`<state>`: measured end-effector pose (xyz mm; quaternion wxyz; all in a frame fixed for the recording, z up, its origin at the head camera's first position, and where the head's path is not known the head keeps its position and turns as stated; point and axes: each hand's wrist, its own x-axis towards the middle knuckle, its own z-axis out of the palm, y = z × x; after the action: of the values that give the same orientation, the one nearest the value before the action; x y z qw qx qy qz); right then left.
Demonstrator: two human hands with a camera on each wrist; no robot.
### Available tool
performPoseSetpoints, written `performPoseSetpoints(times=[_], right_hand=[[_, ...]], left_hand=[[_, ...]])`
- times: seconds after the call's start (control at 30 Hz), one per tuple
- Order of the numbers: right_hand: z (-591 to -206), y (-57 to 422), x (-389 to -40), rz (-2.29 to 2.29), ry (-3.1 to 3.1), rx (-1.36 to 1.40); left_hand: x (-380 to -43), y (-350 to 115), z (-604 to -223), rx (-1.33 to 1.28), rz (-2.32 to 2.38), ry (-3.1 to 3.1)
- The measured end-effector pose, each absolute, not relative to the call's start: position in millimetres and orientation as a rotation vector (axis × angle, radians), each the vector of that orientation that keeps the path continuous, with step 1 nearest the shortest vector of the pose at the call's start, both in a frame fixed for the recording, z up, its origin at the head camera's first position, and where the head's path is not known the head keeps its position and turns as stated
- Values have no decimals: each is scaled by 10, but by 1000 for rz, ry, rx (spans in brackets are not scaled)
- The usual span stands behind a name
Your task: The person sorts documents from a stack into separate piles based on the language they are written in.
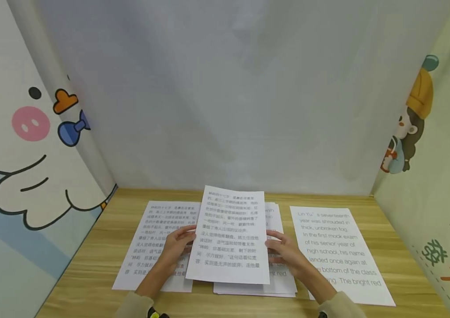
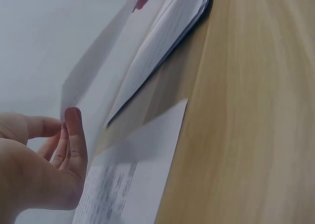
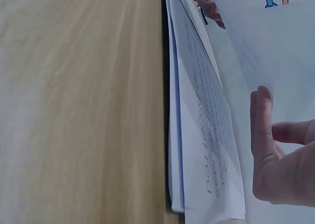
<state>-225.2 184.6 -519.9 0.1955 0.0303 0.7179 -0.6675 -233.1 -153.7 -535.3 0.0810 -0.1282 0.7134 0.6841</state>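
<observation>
A white sheet of paper printed with Chinese text is held up between both hands, facing the head camera. My left hand pinches its left edge, thumb on one face and fingers on the other. At the opposite edge my right hand pinches it likewise. Beneath the raised sheet lies a stack of paper with English text on top, partly hidden. In the right wrist view a gap separates the held sheet from the stack.
Left of the stack, a sheet with Chinese text lies on the wooden table, partly under my left forearm. A sheet with large English text lies to the right, partly covered by my right forearm. A pale curtain hangs behind.
</observation>
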Motion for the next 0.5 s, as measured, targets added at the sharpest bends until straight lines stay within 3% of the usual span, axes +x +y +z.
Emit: performPoseSetpoints(times=[0.5], right_hand=[[-5190,1242,-2351,-1877,1911,-6]], left_hand=[[-2208,-2116,-5379,-488,2029,2149]])
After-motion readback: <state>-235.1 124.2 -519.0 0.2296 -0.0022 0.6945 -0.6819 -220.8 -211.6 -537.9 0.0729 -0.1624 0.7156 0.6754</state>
